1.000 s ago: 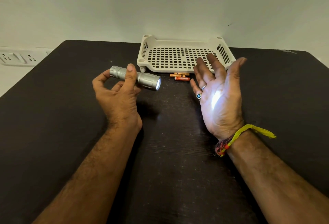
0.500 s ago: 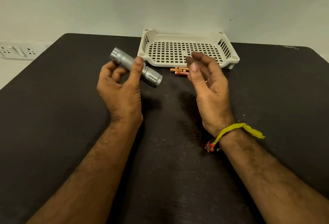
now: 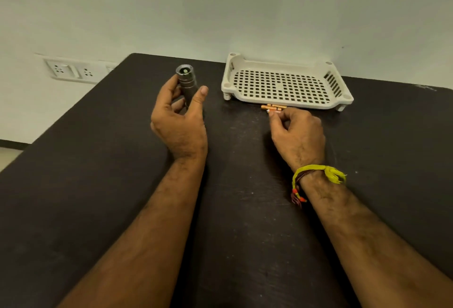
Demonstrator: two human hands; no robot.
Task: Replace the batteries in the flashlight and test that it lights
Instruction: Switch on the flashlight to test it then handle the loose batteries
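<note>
The left hand [image 3: 180,121] grips the upright flashlight [image 3: 187,82]; the right hand [image 3: 297,133] pinches batteries [image 3: 273,107] just beside it.

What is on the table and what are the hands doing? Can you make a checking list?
Surface: dark table, scuffed.
Job's things: silver flashlight held upright, unlit end up; orange batteries lying in front of the tray.
Clutter: white slotted tray, nothing seen in it.
Hands: left hand grips the flashlight; right hand has its fingers at the batteries; a firm pinch cannot be told.
Cables: nothing seen.
Surroundings: wall sockets, plain wall.
</note>
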